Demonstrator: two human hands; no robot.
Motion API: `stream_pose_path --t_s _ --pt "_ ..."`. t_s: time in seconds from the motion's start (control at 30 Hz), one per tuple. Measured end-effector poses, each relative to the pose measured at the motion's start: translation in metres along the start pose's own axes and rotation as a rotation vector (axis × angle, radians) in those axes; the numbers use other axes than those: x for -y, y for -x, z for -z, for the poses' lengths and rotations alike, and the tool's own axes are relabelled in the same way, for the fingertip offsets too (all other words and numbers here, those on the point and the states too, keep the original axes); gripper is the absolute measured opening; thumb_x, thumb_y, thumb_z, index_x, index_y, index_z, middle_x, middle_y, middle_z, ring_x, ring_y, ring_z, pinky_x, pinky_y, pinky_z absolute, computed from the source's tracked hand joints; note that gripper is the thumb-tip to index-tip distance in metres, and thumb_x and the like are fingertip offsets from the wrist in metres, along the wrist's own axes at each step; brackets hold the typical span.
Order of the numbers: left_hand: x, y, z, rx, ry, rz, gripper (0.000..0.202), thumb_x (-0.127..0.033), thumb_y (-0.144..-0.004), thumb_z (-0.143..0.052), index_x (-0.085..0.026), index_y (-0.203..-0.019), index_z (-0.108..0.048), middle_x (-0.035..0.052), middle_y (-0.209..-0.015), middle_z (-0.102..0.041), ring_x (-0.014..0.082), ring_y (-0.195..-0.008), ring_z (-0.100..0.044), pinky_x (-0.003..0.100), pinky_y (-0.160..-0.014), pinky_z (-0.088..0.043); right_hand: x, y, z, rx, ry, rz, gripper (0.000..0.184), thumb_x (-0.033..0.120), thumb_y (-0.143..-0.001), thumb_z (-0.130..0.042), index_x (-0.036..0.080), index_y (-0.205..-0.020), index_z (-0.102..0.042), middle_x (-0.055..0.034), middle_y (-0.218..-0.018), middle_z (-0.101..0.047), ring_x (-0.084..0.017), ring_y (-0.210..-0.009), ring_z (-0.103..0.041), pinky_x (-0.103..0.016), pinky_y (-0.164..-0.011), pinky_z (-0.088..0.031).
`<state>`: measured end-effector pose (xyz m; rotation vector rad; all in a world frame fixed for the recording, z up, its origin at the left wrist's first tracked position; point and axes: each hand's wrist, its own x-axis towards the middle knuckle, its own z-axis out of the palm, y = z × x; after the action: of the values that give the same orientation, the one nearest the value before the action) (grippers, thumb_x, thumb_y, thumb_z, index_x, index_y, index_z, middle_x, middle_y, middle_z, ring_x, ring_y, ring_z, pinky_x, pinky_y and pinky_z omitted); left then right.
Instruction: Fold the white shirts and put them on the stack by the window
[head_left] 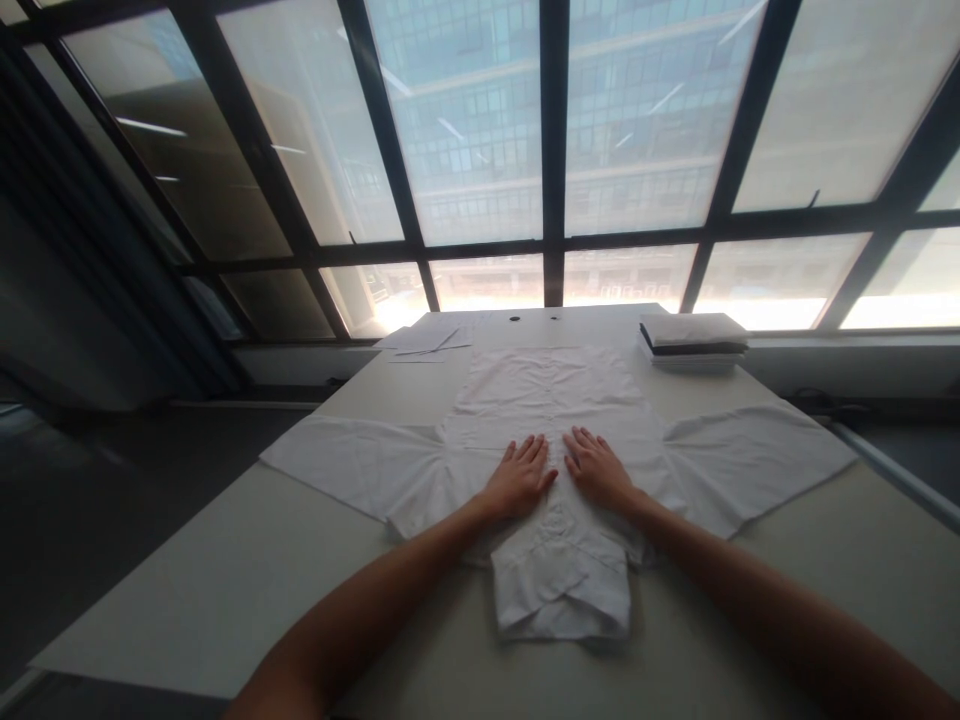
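Observation:
A white garment (551, 400) lies spread flat on the light table (225, 590), its sleeves stretched out to the left and right and its collar end towards me. My left hand (521, 475) rests palm down on the cloth just left of the middle, fingers stretched flat. My right hand (596, 468) lies flat beside it, just right of the middle, fingers also extended. The two hands are close together, nearly touching at the thumbs. Neither hand holds anything.
A stack of folded white and dark cloth (694, 342) sits at the table's far right. Loose sheets of paper (427, 340) lie at the far left. Two small dark holes (534, 319) mark the table's far edge. Large windows stand behind the table.

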<state>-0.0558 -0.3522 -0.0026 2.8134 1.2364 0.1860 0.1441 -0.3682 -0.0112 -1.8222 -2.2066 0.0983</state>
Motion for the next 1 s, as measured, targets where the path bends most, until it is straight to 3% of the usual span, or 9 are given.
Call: stream_pose_path --t_s 0.17,0.3,0.57,0.67,0.8,1.0 --pt "0.010 0.006 0.004 0.030 0.009 -0.032 0.072 -0.059 -0.104 -0.016 -0.014 -0.160 -0.024 0.0115 -0.166 -0.020 0.0262 -0.154 -0.012 0.049 -0.124 -0.012 0.000 0.003 0.003 0.050 0.034 0.014 0.062 0.048 -0.104 -0.028 0.017 -0.158 -0.033 -0.0158 -0.165 -0.021 -0.029 -0.153 -0.018 -0.050 -0.121 -0.017" --pt "0.023 0.021 0.008 0.045 0.003 -0.020 0.074 -0.062 -0.103 -0.015 -0.017 -0.161 -0.021 0.0097 -0.166 -0.019 0.0247 -0.154 -0.013 0.047 -0.124 -0.012 -0.011 0.017 0.008 0.049 0.057 0.054 0.063 0.050 -0.104 -0.025 0.019 -0.158 -0.031 -0.0132 -0.166 -0.020 -0.027 -0.153 -0.016 -0.050 -0.121 -0.016" --pt "0.066 0.080 0.024 0.072 -0.029 0.077 0.071 -0.061 -0.104 -0.017 -0.019 -0.161 -0.019 0.0073 -0.165 -0.019 0.0231 -0.154 -0.013 0.044 -0.125 -0.010 -0.084 0.057 0.012 0.010 0.141 -0.023 0.063 0.049 -0.103 -0.026 0.019 -0.158 -0.033 -0.0123 -0.165 -0.025 -0.027 -0.152 -0.021 -0.049 -0.121 -0.019" --pt "0.072 0.092 0.029 0.071 -0.033 0.103 0.070 -0.059 -0.105 -0.019 -0.017 -0.161 -0.021 0.0089 -0.165 -0.019 0.0231 -0.154 -0.013 0.044 -0.125 -0.011 -0.097 0.066 0.017 -0.018 0.156 -0.060 0.062 0.046 -0.103 -0.028 0.014 -0.156 -0.037 -0.0156 -0.163 -0.029 -0.029 -0.151 -0.023 -0.050 -0.120 -0.020" --pt "0.060 0.081 0.033 0.090 0.008 0.123 0.067 -0.054 -0.105 -0.020 -0.015 -0.160 -0.024 0.0121 -0.165 -0.021 0.0251 -0.154 -0.015 0.048 -0.123 -0.015 -0.069 0.066 0.027 -0.065 0.147 -0.090 0.058 0.036 -0.102 -0.029 0.008 -0.150 -0.044 -0.0206 -0.160 -0.032 -0.031 -0.151 -0.022 -0.054 -0.121 -0.016" --pt "0.010 0.042 0.020 -0.029 0.031 -0.053 0.061 -0.048 -0.107 -0.023 -0.016 -0.159 -0.025 0.0103 -0.164 -0.026 0.0215 -0.153 -0.017 0.045 -0.124 -0.017 0.012 0.064 0.023 0.035 -0.048 0.124 0.056 0.037 -0.104 -0.027 0.014 -0.153 -0.041 -0.0135 -0.163 -0.028 -0.023 -0.152 -0.021 -0.046 -0.122 -0.020"
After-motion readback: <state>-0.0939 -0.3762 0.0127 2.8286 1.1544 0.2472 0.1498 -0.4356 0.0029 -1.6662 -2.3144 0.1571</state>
